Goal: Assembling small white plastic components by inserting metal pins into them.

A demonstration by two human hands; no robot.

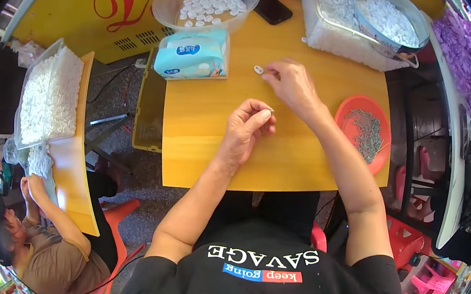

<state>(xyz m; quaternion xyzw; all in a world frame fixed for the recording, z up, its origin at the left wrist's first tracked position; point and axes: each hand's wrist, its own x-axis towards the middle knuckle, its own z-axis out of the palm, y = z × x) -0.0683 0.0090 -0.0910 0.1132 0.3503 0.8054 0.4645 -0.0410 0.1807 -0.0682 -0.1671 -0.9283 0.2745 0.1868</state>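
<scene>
My left hand (248,126) is closed in a pinch over the middle of the table. A tiny tip shows at its fingertips, too small to name. Farther off, my right hand (293,87) reaches with thumb and forefinger toward a small white oval plastic piece (258,69) with dark spots. The piece lies by the fingertips; whether they touch cannot be made out. Beside my right forearm sits a red plastic plate (348,109), heaped with thin grey metal bits (366,136).
On the yellow table (205,155) stand a blue tissue pack (193,53), a clear bowl (167,9) of white pieces, a black phone (274,7), a white-filled bin (336,42) and a round tub (387,21). At left, another person (57,260) works beside a bin (50,98) of white pieces.
</scene>
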